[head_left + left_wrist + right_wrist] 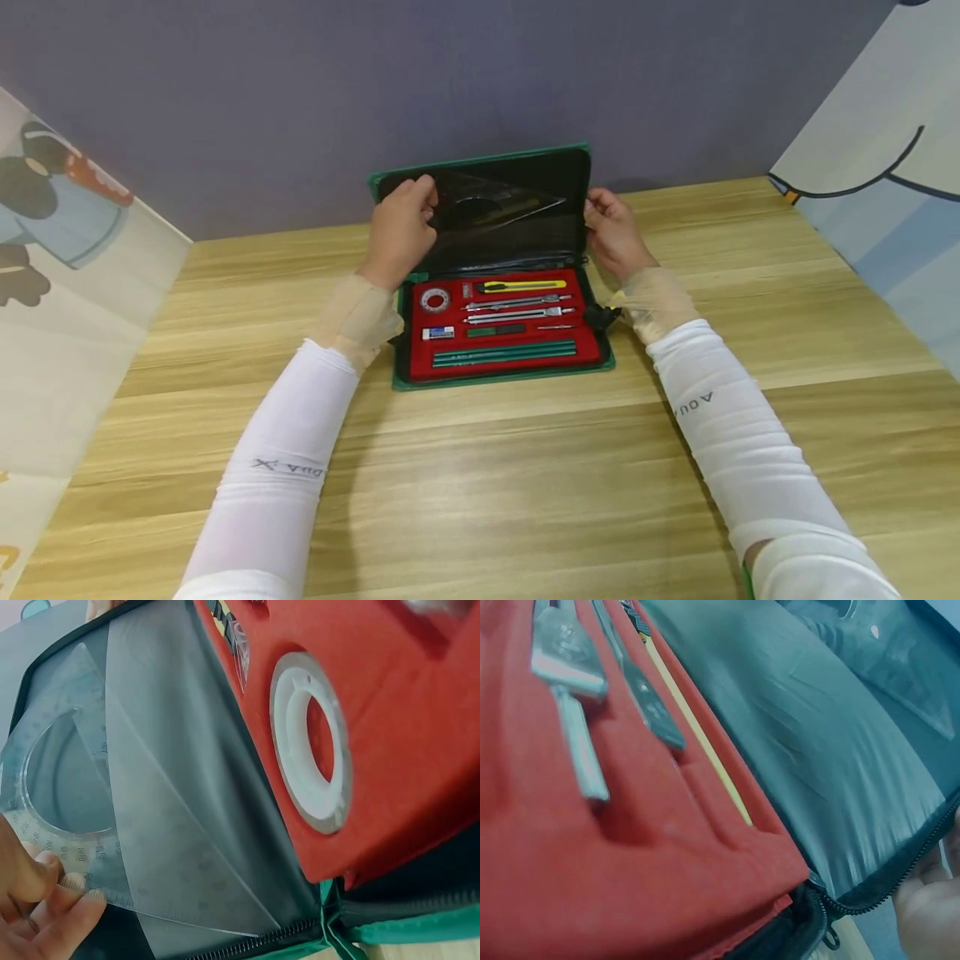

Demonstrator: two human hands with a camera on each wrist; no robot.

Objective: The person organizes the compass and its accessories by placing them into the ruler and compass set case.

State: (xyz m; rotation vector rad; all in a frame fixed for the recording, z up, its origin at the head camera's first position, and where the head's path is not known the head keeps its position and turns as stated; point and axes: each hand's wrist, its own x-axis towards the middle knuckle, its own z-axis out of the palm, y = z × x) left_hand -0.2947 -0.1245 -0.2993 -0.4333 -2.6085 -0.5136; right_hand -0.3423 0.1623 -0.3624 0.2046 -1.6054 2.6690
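A green zip case lies unfolded on the table, its black lid raised against the wall. Partly inside the lid's pocket is a clear set square with a round cutout and printed markings. My left hand pinches its edge between thumb and fingers, as the left wrist view shows. At the lid's right edge, my right hand grips the zipped border. The red tray below holds a white ring, a yellow cutter knife, metal compasses, an eraser and green pencils.
The case stands near the back of a wood-grain table. A grey-purple wall rises directly behind it. Printed panels border the table on both sides. A zipper pull hangs at the case's hinge corner.
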